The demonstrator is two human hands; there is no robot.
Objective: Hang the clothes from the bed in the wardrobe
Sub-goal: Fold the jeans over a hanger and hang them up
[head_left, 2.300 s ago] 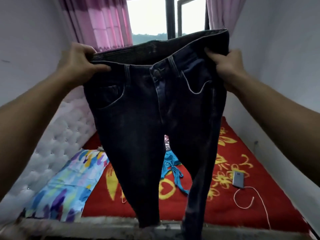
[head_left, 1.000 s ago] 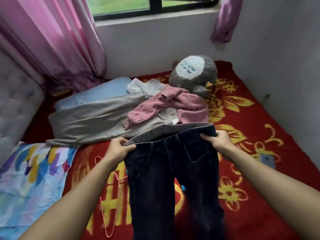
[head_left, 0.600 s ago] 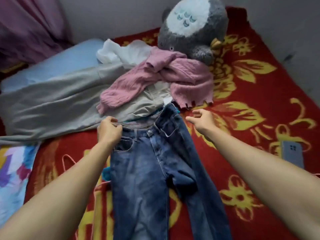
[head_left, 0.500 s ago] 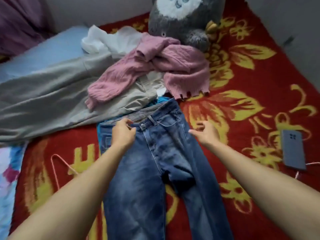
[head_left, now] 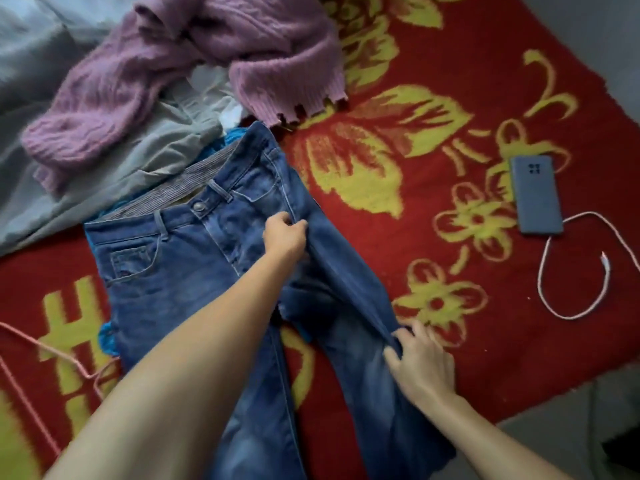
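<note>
Far left of the jeans [head_left: 180,271], a pink hanger [head_left: 41,347] lies on the red bed cover [head_left: 502,358]. Up and left of the jeans sit a pink sweater [head_left: 104,109] and a grey cloth [head_left: 138,157]. The jeans lie flat on the bed. The left hand [head_left: 284,237] has its grip pinching a fold by the jeans' front pocket. The right hand [head_left: 420,365] has its grip pinching the outer edge of one jeans leg. Right of the jeans lie a phone [head_left: 535,195] and a white cable [head_left: 540,275].
</note>
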